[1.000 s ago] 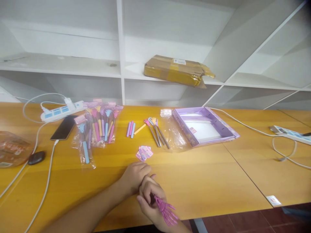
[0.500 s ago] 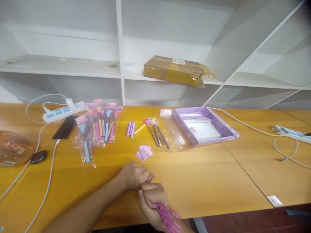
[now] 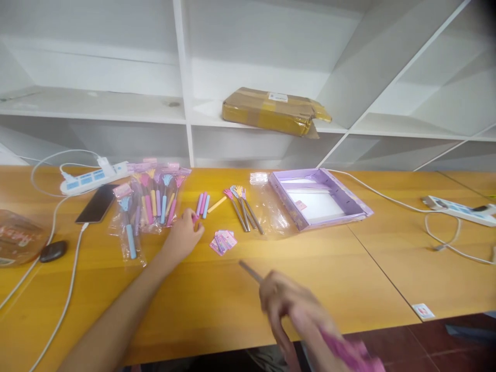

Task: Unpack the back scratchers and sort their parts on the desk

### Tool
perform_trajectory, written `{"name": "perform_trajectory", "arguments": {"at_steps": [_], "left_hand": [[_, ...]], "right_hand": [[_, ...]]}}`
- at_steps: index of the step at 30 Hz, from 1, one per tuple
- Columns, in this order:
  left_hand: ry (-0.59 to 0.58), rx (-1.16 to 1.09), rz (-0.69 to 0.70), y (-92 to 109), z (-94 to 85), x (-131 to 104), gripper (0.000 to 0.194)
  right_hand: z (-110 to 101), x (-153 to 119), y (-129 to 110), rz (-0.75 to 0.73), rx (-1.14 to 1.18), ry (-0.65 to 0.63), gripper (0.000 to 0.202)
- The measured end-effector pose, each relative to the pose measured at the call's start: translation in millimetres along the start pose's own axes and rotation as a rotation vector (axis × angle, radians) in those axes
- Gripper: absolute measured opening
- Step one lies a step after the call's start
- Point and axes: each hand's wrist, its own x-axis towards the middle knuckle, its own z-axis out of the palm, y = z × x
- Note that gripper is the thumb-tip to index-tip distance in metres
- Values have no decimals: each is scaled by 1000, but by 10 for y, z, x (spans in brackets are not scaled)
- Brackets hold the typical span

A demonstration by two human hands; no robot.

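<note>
My left hand (image 3: 183, 236) is closed, with a small pink piece showing at its fingertips, beside the bagged scratchers (image 3: 157, 201). Blurred by motion, my right hand (image 3: 292, 305) grips a pink hand-shaped scratcher; its bare metal rod (image 3: 251, 271) points up and left, and its pink head (image 3: 351, 351) hangs at the lower right. Short coloured tubes (image 3: 203, 204) lie just beyond my left hand, next to a yellow tube (image 3: 217, 204). Several metal-rod scratchers (image 3: 243, 209) rest right of them. Small pink cards (image 3: 223, 242) lie in front.
A purple tray box (image 3: 302, 225) and clear plastic bags (image 3: 271, 212) are at the back right. On the left are a phone (image 3: 96, 204), a power strip (image 3: 93, 178), a black mouse-like object (image 3: 53, 251) and cables. A taped carton (image 3: 267, 111) sits on the shelf.
My hands have come apart. The left moved up and left toward the coloured tubes with a pink piece; the right moved right with the scratcher, whose metal rod now shows. The view shifted slightly.
</note>
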Motion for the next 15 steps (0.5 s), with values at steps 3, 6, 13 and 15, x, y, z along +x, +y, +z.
{"name": "perform_trajectory", "arguments": {"at_steps": [3,6,13,15], "left_hand": [[-21,30,-61,27,-33,262,41],[-40,61,-150,-21,-74,652,56],[-58,94,-231,-31,94,995,55],[-72,100,-187,-17,169,938,45]], "right_hand": [[-448,510,55,304,184,18,54],[-757,1155,305,367,112,-2,38],[-765,2092,986,473,-710,15,24],[-651,2177,1086,490,-802,3,31]]}}
